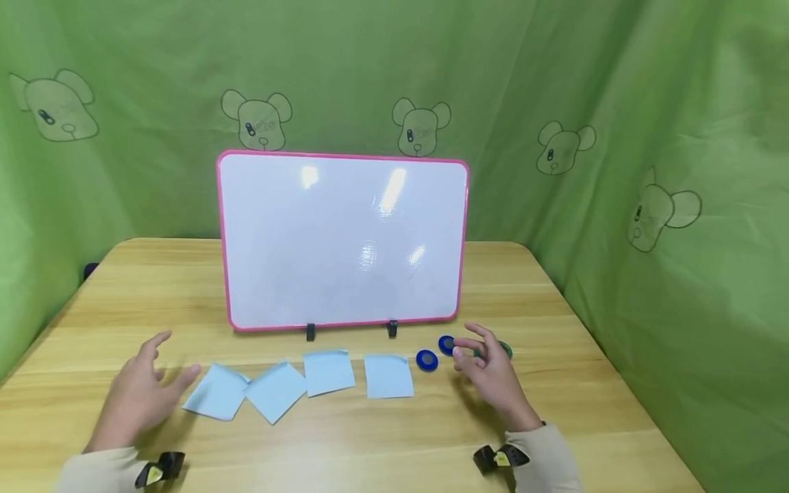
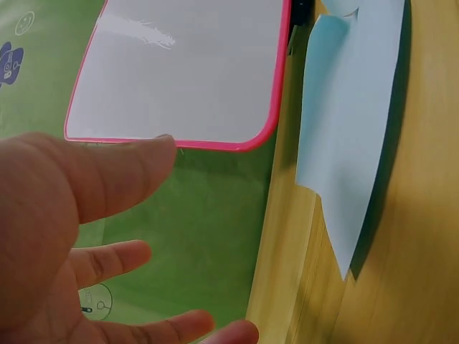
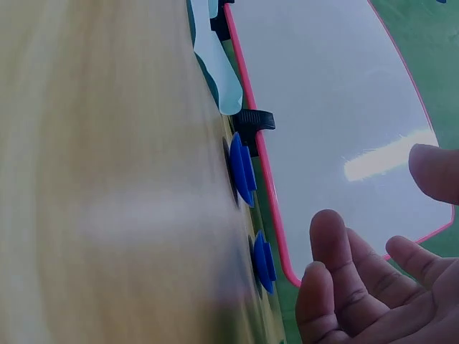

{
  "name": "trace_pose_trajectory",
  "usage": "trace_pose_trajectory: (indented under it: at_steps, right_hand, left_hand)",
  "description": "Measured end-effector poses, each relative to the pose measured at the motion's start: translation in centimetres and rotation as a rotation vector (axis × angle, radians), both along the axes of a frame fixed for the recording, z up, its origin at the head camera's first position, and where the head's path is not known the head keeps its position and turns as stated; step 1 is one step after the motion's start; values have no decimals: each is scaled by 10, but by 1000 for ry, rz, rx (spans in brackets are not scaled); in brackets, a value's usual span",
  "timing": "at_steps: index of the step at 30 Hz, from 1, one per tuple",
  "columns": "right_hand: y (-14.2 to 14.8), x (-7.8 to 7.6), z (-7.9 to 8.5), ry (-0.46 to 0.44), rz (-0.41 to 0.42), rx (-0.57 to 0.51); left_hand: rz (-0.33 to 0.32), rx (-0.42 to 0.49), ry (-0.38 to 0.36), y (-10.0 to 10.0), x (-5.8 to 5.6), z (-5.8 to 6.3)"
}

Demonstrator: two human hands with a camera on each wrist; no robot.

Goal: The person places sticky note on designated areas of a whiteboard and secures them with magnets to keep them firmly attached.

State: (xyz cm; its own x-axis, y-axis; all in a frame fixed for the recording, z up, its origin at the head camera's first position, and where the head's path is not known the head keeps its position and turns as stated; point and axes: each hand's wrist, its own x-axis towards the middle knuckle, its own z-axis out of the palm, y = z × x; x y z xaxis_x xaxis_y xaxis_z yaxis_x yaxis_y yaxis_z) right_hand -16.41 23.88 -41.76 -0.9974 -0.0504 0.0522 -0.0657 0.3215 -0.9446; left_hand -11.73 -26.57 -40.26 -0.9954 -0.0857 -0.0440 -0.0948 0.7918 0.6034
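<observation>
Left hand (image 1: 135,397) beside 4 notes (image 1: 329,374), right hand (image 1: 494,376) (near discs (image 1: 427,361))

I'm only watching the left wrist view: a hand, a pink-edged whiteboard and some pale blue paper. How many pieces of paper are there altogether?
Observer: Four. The head view shows four light blue notes lying on the table.
Visitor: And the person's other hand, is it holding anything?
Observer: No. The right hand is empty, with its thumb apart from its fingers in the right wrist view.
Visitor: Is there anything besides paper close to it?
Observer: Yes, two round blue discs lie near it, both visible in the head view.
</observation>
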Motion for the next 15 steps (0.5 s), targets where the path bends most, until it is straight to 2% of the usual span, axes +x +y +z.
trace_pose_trajectory:
  at_steps: [8,15]
  right_hand:
    - [-1,-2,0,-35,5,20]
    - [-10,-14,1,-51,73,144]
  left_hand:
    - [3,4,-32,-4,1,-1]
    - [-28,-18,-46,-5,2,-5]
